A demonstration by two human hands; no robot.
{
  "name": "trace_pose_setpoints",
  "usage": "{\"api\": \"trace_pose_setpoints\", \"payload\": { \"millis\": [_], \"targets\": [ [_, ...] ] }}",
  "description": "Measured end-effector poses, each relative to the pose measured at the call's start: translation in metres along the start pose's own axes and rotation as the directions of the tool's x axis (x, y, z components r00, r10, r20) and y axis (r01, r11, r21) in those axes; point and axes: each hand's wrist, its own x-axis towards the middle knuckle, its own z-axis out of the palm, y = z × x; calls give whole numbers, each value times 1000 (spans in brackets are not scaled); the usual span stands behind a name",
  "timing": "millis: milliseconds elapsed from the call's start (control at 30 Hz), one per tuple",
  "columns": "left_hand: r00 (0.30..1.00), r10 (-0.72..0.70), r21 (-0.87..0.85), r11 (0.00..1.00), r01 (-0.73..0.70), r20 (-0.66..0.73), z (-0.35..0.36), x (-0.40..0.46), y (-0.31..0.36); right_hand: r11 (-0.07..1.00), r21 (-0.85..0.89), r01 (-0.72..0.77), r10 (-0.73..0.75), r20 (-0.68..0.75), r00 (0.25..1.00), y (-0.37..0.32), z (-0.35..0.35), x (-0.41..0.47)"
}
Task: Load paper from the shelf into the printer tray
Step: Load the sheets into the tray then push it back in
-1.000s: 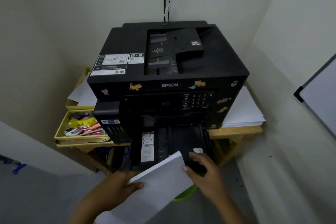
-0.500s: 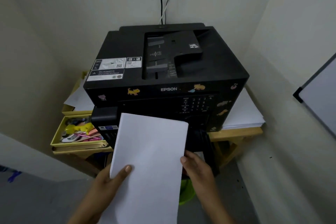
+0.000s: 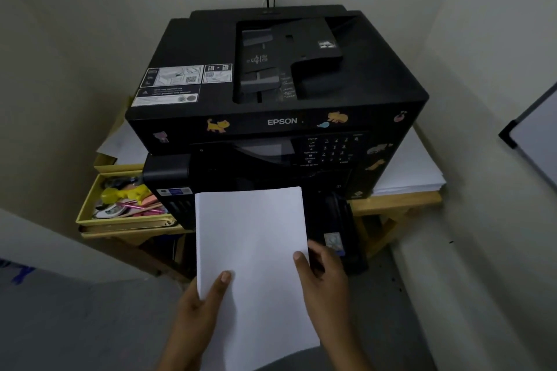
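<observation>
Hands first: the left hand (image 3: 199, 307) and the right hand (image 3: 324, 277) each pinch a side edge of a white paper stack (image 3: 253, 265), thumb on top, the other fingers hidden beneath. They hold it, long side running away from the person, in front of a large black Epson printer (image 3: 271, 93) on a wooden tabletop (image 3: 394, 200). The far edge of the stack hangs over the pulled-out black printer tray (image 3: 340, 229), whose right side shows beside the sheets. The paper appears not yet seated, so fetching looks done; lowering it into the tray, squaring it and pushing the tray shut seem left. More white paper (image 3: 416, 172) lies stacked right of the printer. A yellow organiser tray (image 3: 90, 217) of small stationery sits to the left.
</observation>
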Motion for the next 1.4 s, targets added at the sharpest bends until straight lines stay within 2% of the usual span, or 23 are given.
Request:
{"api": "trace_pose_setpoints", "payload": {
  "millis": [167, 400, 467, 600, 767, 867, 1200, 1400],
  "targets": [
    [1000, -18, -4, 1000, 17, -3, 0, 3, -7, 998, 33, -59, 60, -7, 998, -3, 4, 2],
    [1000, -18, -43, 999, 19, 23, 3, 2, -16, 991, -122, -50, 72, 174, 982, 5, 3, 5],
    [999, -17, -49, 999, 18, 31, 2, 4, -19, 992, -116, -48, 72, 210, 975, 6, 0, 5],
    [995, -55, -57, 997, 60, 84, -1, 6, -24, 974, 21, -224, 211, 253, 944, 6, -7, 8],
    [990, -81, -69, 994, 90, 115, 2, 9, -28, 993, -76, -93, 111, 279, 954, 14, -5, 9],
    [989, -112, -58, 991, 118, 97, 3, 12, -32, 993, -92, -67, 93, 311, 946, 13, -7, 11],
    [964, -235, -41, 969, 242, 125, 7, 20, -39, 983, -173, -62, 114, 309, 944, 19, -6, 14],
    [936, -314, -39, 945, 324, 161, 3, 25, -35, 988, -114, -109, 137, 288, 948, 23, -5, 15]
  ]
}}
